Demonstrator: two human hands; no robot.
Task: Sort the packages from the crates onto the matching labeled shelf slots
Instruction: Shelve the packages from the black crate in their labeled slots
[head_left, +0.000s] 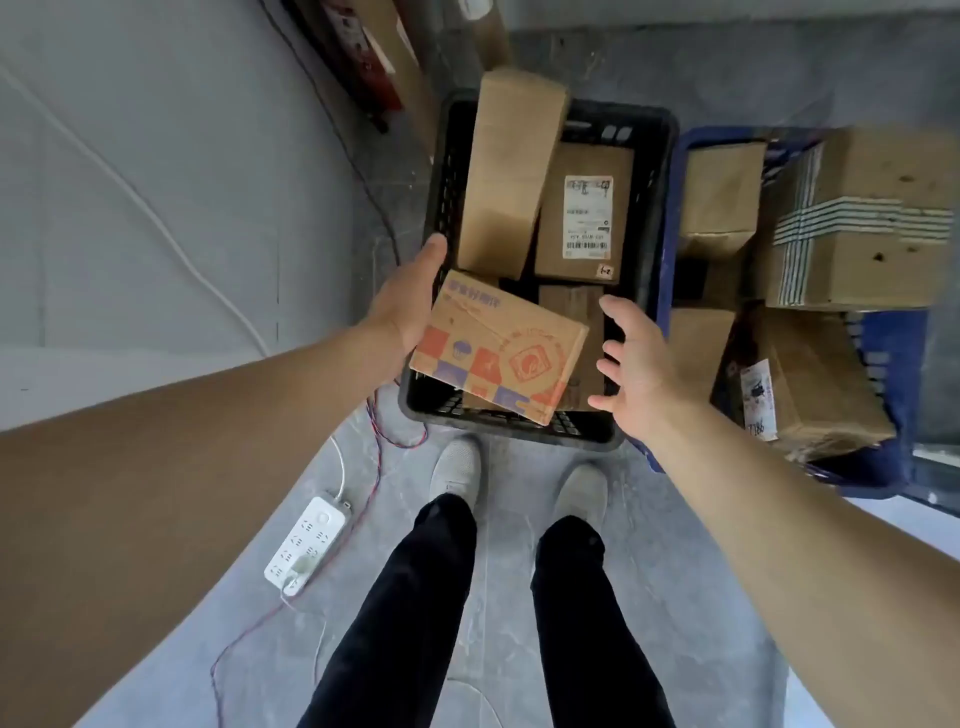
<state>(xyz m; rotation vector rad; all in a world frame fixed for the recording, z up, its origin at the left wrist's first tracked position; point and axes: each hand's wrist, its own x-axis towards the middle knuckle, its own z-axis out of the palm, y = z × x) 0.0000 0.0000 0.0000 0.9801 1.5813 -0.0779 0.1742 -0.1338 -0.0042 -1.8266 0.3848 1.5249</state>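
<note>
A printed box hangs tilted over the near end of the black crate, in the middle of the frame. Only the left hand has it, clamped on its left edge with the thumb up by the top corner. The fingers underneath are hidden, so how far they reach beneath it is hard to say. The right hand is just beside the box's right edge, fingers spread apart, holding nothing and not touching the cardboard.

The main risk is that one-sided hold. The box sticks out well past the gripping hand, so its free lower right corner could sag and twist loose, dropping it back onto the packages below. Bringing the right hand in under that corner would steady it.

A tall box leans in the upper part of the crate, its lower end close to the left thumb. A knock from the wrist or the lifted box could tip it onto the labelled box beside it.

If the box's slot mark is on a hidden face, it could end up on the wrong shelf, and no such mark is readable here.

At the lower left, a power strip and a loose red and blue wire lie on the floor close to the left shoe, so a step back or sideways with eyes on the box could catch them
</note>
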